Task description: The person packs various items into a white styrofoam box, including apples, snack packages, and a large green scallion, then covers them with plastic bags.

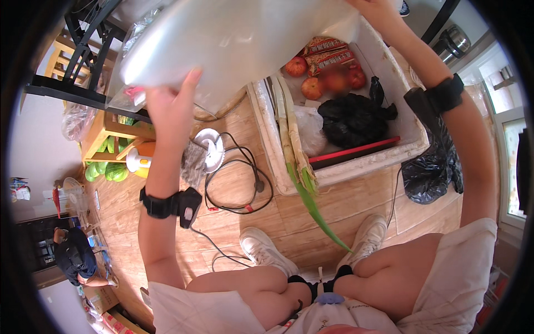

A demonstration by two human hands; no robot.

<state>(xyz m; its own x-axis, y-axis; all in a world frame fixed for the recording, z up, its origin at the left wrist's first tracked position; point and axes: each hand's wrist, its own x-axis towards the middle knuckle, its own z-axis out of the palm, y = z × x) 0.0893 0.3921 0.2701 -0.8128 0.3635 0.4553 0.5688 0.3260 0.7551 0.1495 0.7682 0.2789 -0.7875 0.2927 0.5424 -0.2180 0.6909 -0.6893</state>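
A large translucent plastic sheet [233, 42] stretches between my two hands over the far part of a white foam box [356, 175]. My left hand [169, 111] grips its left side, thumb on the near face and fingers partly hidden. At the top edge of the picture, my right hand [378, 14] holds the sheet's right end; its fingertips are partly cut off. Inside the box lie red apples [312, 88], red printed packets [331, 58], a black plastic bag [356, 119] and a white bag [310, 131]. Long green onions [286, 122] lean over the box's left rim.
A coiled black cable [258, 186] and a white round device [210, 150] lie on the wood floor. A black bag [431, 172] sits right of the box. Watermelons [114, 170] fill a wooden rack at left. Another person [75, 253] is far left.
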